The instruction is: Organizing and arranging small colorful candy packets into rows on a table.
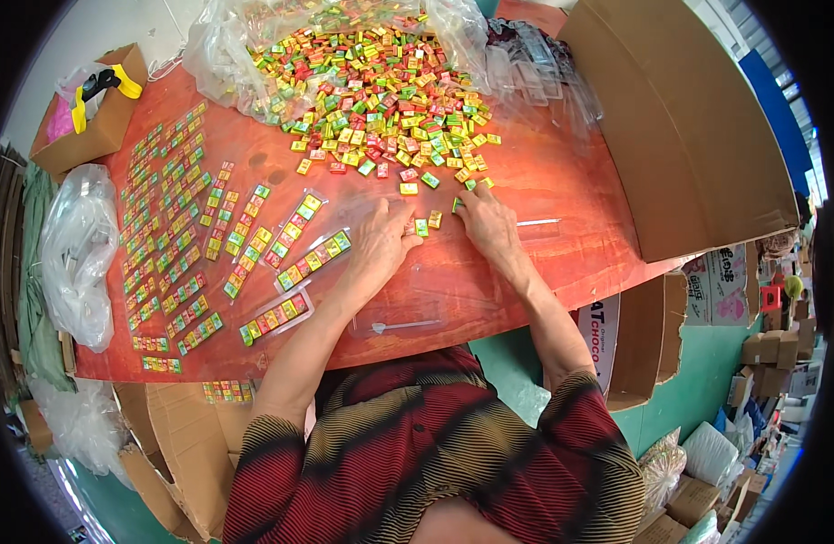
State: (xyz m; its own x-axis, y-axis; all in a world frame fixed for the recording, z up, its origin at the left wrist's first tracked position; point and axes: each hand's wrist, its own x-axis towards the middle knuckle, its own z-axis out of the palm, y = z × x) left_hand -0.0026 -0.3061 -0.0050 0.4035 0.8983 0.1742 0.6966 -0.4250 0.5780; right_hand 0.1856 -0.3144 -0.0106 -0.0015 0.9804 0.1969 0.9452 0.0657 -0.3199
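Small red, green and yellow boxes (381, 100) lie in a big loose heap at the far middle of the red table (562, 181). My left hand (381, 238) has thumb and fingers closed at the left end of a short row of these little boxes (421, 226). Just right of that row, my right hand (488, 218) pinches a green little box (458, 205) at its fingertips; other loose boxes lie against its far side. To the left, filled clear trays (315, 257) hold boxes in single rows. Fingers partly hide what both hands touch.
Many more filled rows (168, 227) cover the table's left side. A clear plastic bag (219, 59) surrounds the heap's edge, with empty clear trays (535, 77) beside it. A tall cardboard box (680, 127) stands at right. A small carton (104, 122) and plastic bag (80, 258) sit far left.
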